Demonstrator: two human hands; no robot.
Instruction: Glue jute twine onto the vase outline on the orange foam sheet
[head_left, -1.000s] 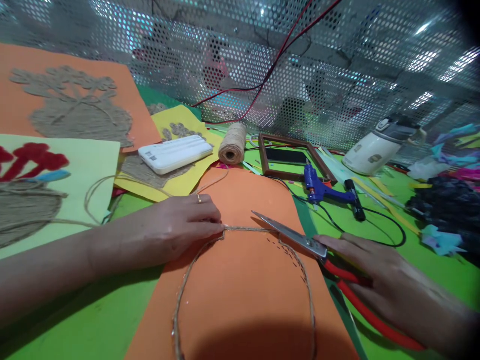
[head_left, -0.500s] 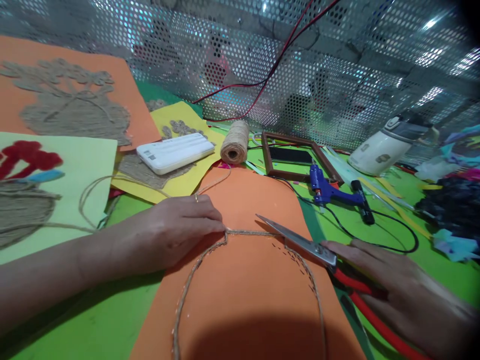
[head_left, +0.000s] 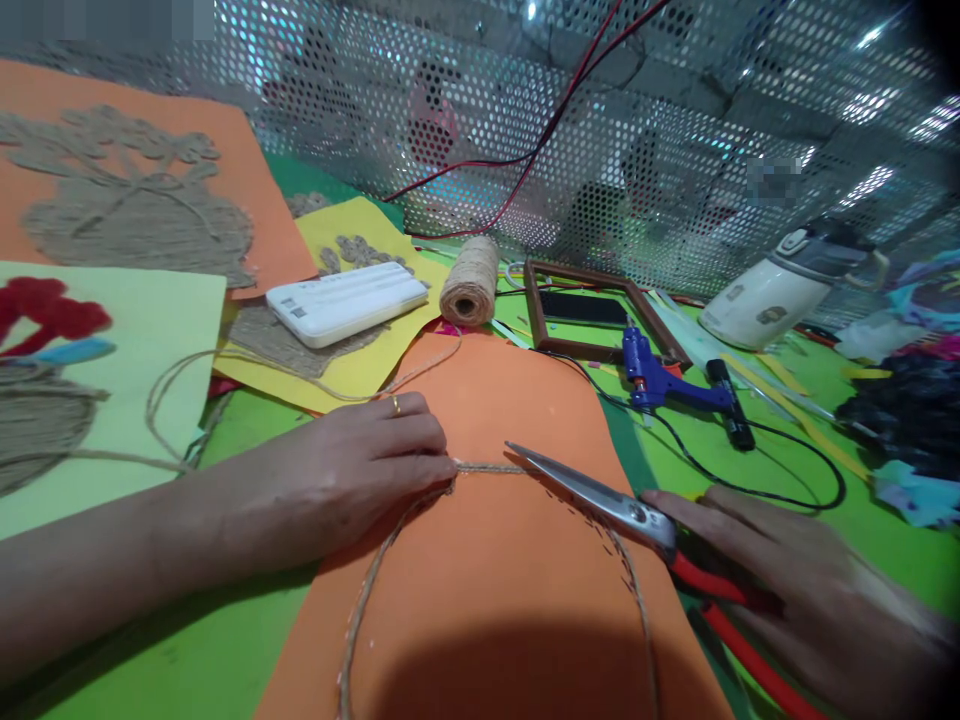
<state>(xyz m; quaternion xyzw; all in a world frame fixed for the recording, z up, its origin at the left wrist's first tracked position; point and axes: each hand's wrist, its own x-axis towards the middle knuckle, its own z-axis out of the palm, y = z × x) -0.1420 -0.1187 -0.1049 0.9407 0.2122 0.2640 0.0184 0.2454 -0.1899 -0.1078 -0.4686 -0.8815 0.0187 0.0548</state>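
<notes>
The right hand (head_left: 787,585) grips scissors (head_left: 600,498) at centre-right, their long axis slanting from lower right, tip aimed upper left over the orange sheet (head_left: 495,570). Mid-frame, the left hand (head_left: 367,460), bunched, holds down twine (head_left: 484,468) running crosswise to the blades.

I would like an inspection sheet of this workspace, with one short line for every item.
Surface: green table, partly covered by papers.
Job's things: orange paper with twine on it; scissors, blade over the twine.
Clutter: twine roll, white device, brown frame, blue glue gun, bottle.
Hands: left hand touches the twine; right hand holds the scissors.
Cables: black cable curled on the table; red and black wires at the back.
Surroundings: metal wall with holes; shapes behind too blurred to tell.
</notes>
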